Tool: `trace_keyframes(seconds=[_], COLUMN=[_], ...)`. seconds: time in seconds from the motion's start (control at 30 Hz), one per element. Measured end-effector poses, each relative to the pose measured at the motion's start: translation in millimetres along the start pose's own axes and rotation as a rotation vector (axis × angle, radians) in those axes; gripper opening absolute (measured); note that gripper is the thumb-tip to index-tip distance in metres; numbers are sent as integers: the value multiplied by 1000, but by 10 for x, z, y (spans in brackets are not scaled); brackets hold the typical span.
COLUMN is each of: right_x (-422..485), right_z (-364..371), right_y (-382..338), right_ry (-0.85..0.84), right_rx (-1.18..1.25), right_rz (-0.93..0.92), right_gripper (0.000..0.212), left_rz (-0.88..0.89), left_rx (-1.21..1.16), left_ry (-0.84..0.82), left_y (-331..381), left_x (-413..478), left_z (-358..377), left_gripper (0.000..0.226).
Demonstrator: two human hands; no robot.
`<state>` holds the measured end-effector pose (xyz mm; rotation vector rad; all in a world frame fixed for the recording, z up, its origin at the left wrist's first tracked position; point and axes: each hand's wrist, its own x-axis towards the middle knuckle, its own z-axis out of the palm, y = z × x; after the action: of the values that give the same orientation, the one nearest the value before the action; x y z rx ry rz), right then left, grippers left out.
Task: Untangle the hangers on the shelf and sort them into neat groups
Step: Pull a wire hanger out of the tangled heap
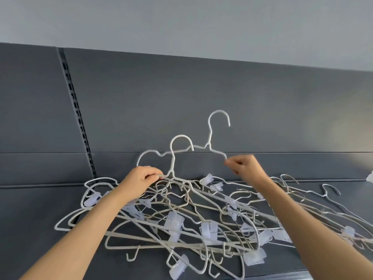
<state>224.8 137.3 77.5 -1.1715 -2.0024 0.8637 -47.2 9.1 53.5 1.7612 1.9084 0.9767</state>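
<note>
Tangled hangers [181, 219] are lying heaped on the grey shelf [40, 209], none grouped yet. The left hand [141, 178] is pinching the shoulder wire of one upright hanger [172, 158]. The right hand [245, 166] is pinching the shoulder end of a higher white hanger [210, 138], holding it above the heap.

Judging: thin coated wire, handling light, stiff but springy, with hooks likely snagging. Clear clips [173, 221] are adding catch points. Gripping near the neck is looking best.

**Lighting and Image Quality**

Illumination is soft and even. A warm, pale patch lies on the right of the back panel [333, 118]. Shadows under the hangers [173, 223] are faint. Straight panel edges bow from wide-angle distortion. The right hand [247, 167] and far-right hangers show slight blur.
</note>
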Motion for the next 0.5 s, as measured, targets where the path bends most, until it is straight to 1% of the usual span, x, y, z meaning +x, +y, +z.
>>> trace_keyframes(seconds=[0.1,0.2,0.3,0.4,0.5], right_x=[-159,-213,-208,-267,-348], right_z=[167,199,253,327,360], right_y=[-32,-183,-345,-437,-428], right_ry=[-137,-249,-323,-355,-302], right_rx=[46,117,49,97,97], right_rz=[38,100,99,110,124], right_gripper=[33,21,23,25,28], left_rz=[4,-2,19,30,36], left_rx=[-29,-19,-48,-52,-64], left_ry=[80,155,180,164,134], left_y=[66,87,157,177,142], left_x=[51,103,136,143,140], left_z=[-53,-87,-51,-20,-10], left_gripper=[21,17,19,18,18])
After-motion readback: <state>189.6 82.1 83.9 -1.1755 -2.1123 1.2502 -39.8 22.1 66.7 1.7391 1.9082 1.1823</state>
